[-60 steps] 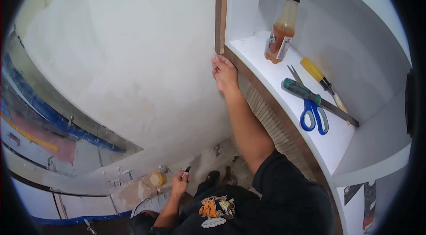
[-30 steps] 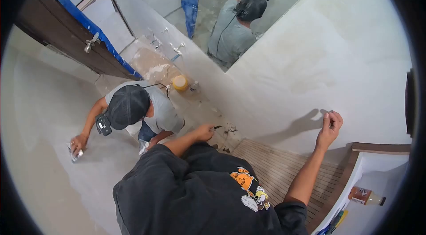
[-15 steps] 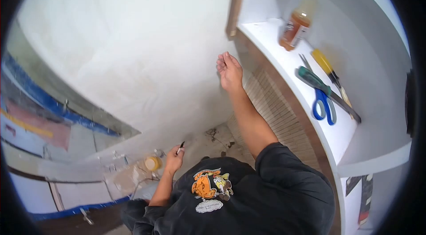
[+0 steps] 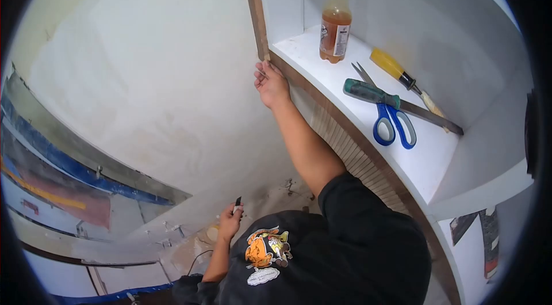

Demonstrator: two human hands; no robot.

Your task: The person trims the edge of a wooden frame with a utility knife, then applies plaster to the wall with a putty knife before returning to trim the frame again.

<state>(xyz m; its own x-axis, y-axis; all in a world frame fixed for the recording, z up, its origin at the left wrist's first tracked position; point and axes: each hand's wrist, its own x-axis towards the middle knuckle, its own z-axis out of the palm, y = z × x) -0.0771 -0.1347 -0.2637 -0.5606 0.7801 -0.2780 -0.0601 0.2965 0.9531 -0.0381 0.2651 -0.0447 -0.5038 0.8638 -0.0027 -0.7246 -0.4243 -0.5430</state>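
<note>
My left hand (image 4: 230, 222) is low, near my shirt, closed around a small utility knife (image 4: 238, 202) whose dark blade end points up; the fist hides most of its handle. Up by the shelf corner, my right hand (image 4: 272, 83) has thumb and forefinger pinched together. Its fingertips touch the lower end of an upright brown wooden edge strip (image 4: 257, 14), where that strip meets the curved brown edging (image 4: 322, 98) of the white shelf. A tiny tan bit shows at the fingertips, too small to name.
On the white shelf (image 4: 428, 172) stand a bottle of orange-brown liquid (image 4: 335, 26), blue-handled scissors (image 4: 397, 126), a green-handled tool (image 4: 371, 92) and a yellow-handled tool (image 4: 391, 65). A pale wall panel (image 4: 155, 75) fills the left. Slatted panelling (image 4: 356, 149) curves below the shelf.
My right hand has come up to the wooden strip's lower end, from a spot a little below it. My left hand still holds the knife. The view has shifted, so the shelf appears further left.
</note>
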